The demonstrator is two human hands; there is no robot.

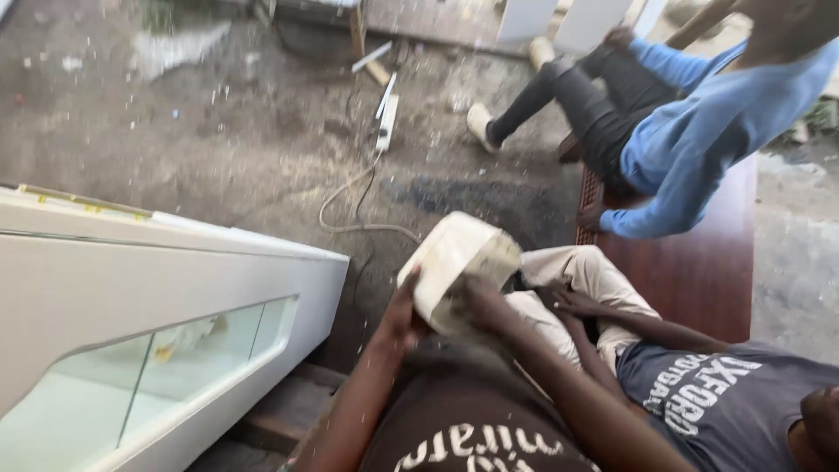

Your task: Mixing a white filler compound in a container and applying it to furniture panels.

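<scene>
A cream-white block (454,267), smudged with greyish dust, is showing between the left hand (404,316) and right hand (476,301). A white cabinet (157,288) with pale greenish glass panels is gleaming at the left. The floor (218,131) is looking grey-brown, speckled with white flecks. A reddish-brown wooden bench (699,262) is showing a dark grain. One seated person is wearing a light blue top (699,149) and black trousers (577,96); another is wearing a grey shirt (725,402) with white lettering and beige trousers (585,280).
</scene>
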